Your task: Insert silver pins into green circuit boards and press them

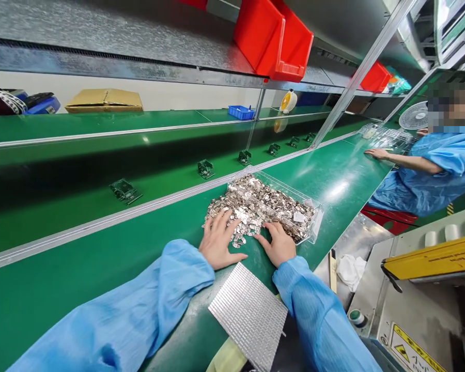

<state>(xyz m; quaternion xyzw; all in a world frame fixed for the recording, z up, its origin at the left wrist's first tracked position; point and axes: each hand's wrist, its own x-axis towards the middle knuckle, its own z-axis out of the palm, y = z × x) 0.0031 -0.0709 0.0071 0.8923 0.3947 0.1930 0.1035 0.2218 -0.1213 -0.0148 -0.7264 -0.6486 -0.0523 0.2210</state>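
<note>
A heap of small silvery metal pieces (251, 199) fills a clear plastic tray (316, 227) and spills over its near left side onto the green bench. My left hand (220, 240) lies spread at the left edge of the spill, fingertips touching the loose pieces. Close to the tray's near side is my right hand (278, 245), thumb and forefinger apart beside the pieces, its other fingers curled and partly hidden. Below both hands, at the bench's near edge, a silver plate with a grid of small rectangular cells (250, 315) lies tilted.
Several green circuit boards (126, 191) sit along the darker green strip beyond the metal rail (101, 222). Red bins (275, 41) stand on the shelf above. At right, a co-worker in a blue gown (426, 175) sits at the bench. A yellow-edged machine (434, 258) stands nearby.
</note>
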